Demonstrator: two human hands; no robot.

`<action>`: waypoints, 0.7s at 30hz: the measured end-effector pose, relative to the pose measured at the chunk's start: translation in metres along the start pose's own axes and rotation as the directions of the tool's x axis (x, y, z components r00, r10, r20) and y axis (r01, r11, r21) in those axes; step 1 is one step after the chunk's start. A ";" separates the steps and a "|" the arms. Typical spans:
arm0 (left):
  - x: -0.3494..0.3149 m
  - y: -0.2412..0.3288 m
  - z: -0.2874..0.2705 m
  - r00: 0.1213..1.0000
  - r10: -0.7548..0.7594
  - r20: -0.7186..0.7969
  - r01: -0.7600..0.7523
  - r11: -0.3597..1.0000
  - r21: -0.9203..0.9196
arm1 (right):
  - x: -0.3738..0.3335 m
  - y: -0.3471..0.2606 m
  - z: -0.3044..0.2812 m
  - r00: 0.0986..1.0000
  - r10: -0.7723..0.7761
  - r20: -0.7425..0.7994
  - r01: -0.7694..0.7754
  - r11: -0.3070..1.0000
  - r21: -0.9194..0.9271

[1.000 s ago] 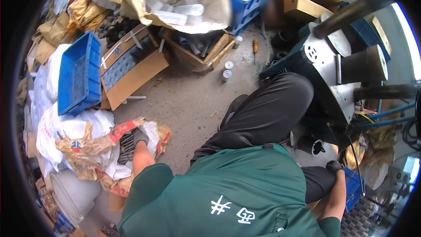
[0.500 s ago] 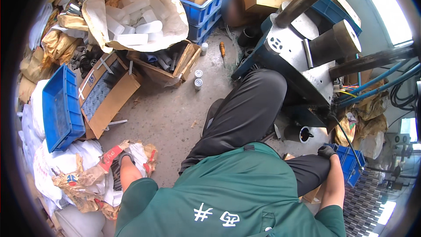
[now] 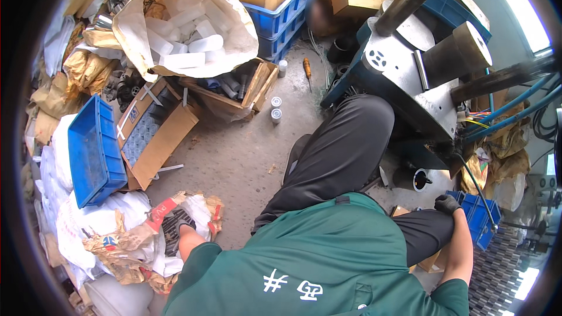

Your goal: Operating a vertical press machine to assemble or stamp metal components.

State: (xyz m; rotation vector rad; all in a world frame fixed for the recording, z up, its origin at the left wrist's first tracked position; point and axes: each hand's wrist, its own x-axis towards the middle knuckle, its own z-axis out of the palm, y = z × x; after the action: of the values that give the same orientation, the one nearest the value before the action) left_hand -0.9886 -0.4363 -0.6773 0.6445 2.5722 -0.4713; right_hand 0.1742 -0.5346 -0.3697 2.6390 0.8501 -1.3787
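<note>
My left hand [image 3: 174, 226], in a dark glove, reaches into a torn brown-and-white sack [image 3: 134, 240] on the floor at my lower left. Its fingers are buried in the sack's opening, so what they grip is hidden. My right hand [image 3: 448, 203], also gloved, rests low on my right beside a small blue crate [image 3: 481, 217] and just below a short metal cylinder [image 3: 417, 179]. Its fingers look curled, and I cannot make out anything in them. My green shirt and black trouser leg [image 3: 345, 152] fill the middle.
A grey-and-blue machine [image 3: 410, 76] with thick rods stands right of my knee. On the left lie a blue tray [image 3: 93, 152], an open cardboard box of dark parts [image 3: 155, 134] and a big sack of white tubes [image 3: 187, 29]. Two small cans [image 3: 275, 109] and a screwdriver [image 3: 307, 70] lie on the concrete.
The view has swung, so the floor clutter slid up and left in the picture. My left hand stays in the torn sack and my right hand stays by the blue crate.
</note>
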 end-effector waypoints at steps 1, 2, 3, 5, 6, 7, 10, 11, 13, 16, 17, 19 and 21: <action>-0.002 -0.001 -0.002 1.000 -0.007 -0.004 0.007 1.000 -0.019 | -0.002 -0.007 0.001 0.998 0.052 -0.020 -0.052 0.999 -0.005; -0.005 -0.002 -0.004 1.000 -0.014 -0.005 0.014 0.999 -0.039 | -0.004 -0.015 0.004 0.999 0.038 -0.014 -0.038 0.999 0.012; -0.008 -0.001 -0.006 1.000 -0.019 -0.014 0.018 0.998 -0.059 | -0.006 -0.022 0.006 1.000 -0.022 0.001 0.022 1.000 0.018; -0.015 0.000 -0.010 0.996 -0.024 -0.081 0.021 0.999 -0.036 | -0.010 -0.035 0.008 0.999 -0.046 -0.026 0.045 0.998 -0.046; -0.018 0.000 -0.014 0.998 -0.047 -0.031 0.043 0.992 -0.119 | -0.010 -0.040 0.010 0.997 -0.072 -0.024 0.070 0.997 -0.045; -0.022 0.001 -0.016 0.998 -0.056 -0.041 0.050 0.989 -0.138 | -0.009 -0.045 0.011 0.994 -0.111 -0.006 0.111 0.994 -0.019; -0.034 0.002 -0.028 0.992 -0.105 -0.072 0.085 0.967 -0.239 | -0.008 -0.055 0.013 0.992 -0.126 -0.018 0.125 0.991 -0.046; -0.039 0.002 -0.031 0.988 -0.136 -0.079 0.107 0.950 -0.292 | -0.006 -0.058 0.013 0.987 -0.163 -0.007 0.163 0.986 -0.018; -0.053 0.005 -0.040 0.972 -0.212 -0.106 0.141 0.877 -0.459 | -0.002 -0.063 0.015 0.988 -0.157 -0.014 0.156 0.987 -0.041; -0.085 0.027 -0.060 0.953 -0.294 -0.071 0.114 0.568 -0.815 | 0.000 -0.072 0.016 0.969 -0.247 0.012 0.247 0.969 0.033; -0.102 0.044 -0.068 0.959 -0.283 -0.026 0.089 0.386 -0.918 | 0.000 -0.076 0.016 0.962 -0.273 0.010 0.273 0.961 0.044; -0.145 0.089 -0.089 0.984 -0.083 0.158 0.155 -0.047 -0.987 | -0.005 -0.090 0.016 0.934 -0.358 -0.006 0.358 0.933 -0.029; -0.205 0.150 -0.118 0.944 0.213 0.250 0.313 -0.349 -0.883 | -0.016 -0.117 0.012 0.873 -0.485 -0.048 0.466 0.860 -0.208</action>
State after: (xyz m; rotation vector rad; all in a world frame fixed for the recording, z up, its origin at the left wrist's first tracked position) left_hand -0.7895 -0.3351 -0.5086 -0.3071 1.5410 1.5365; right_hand 0.1009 -0.4458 -0.3410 2.4603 1.6492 -1.1655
